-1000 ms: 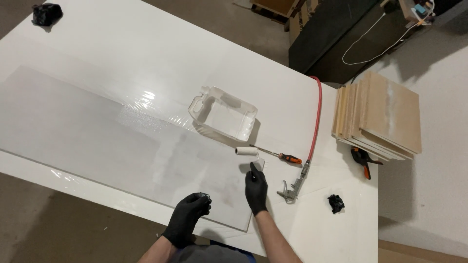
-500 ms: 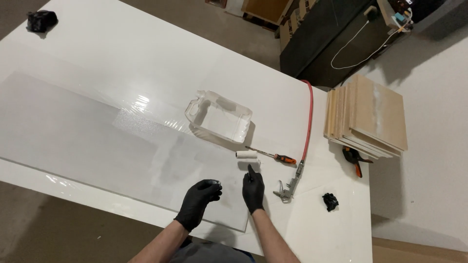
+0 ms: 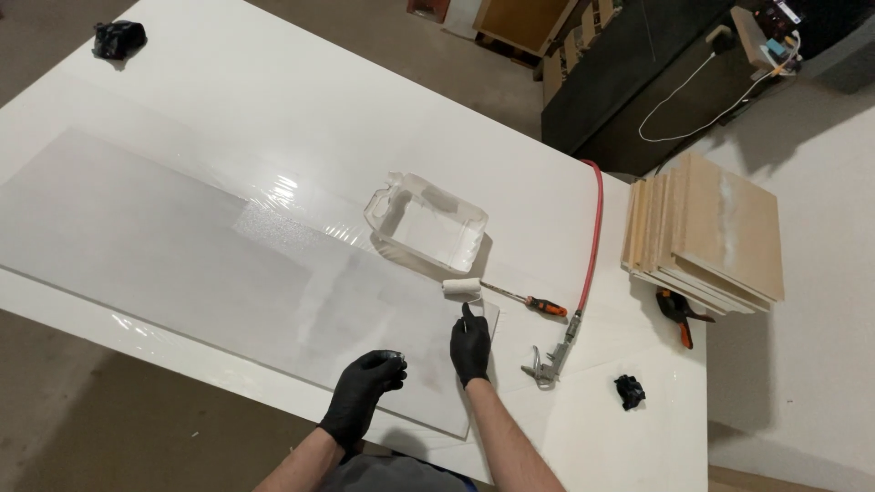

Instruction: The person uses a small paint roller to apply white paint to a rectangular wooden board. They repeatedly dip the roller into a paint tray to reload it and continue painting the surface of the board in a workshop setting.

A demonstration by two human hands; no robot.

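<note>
left hand point(image 3: 362, 395) drawn back; roller point(image 3: 462, 288) beyond right hand point(image 3: 470, 350)

A workshop: stacked wooden boards point(image 3: 706, 232), air blow gun point(image 3: 545, 364), clamp point(image 3: 679, 312), paint tray point(image 3: 427, 223).

Glossy white table point(image 3: 273, 100), matt grey sheet point(image 3: 137, 228), clear plastic tray point(image 3: 427, 223), black rubbery gloves, raw wooden boards point(image 3: 720, 228)

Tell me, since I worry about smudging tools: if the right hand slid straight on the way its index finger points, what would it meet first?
Most likely the small white paint roller, lying just beyond the right hand near the panel's corner; the clear paint tray sits farther along.
</note>
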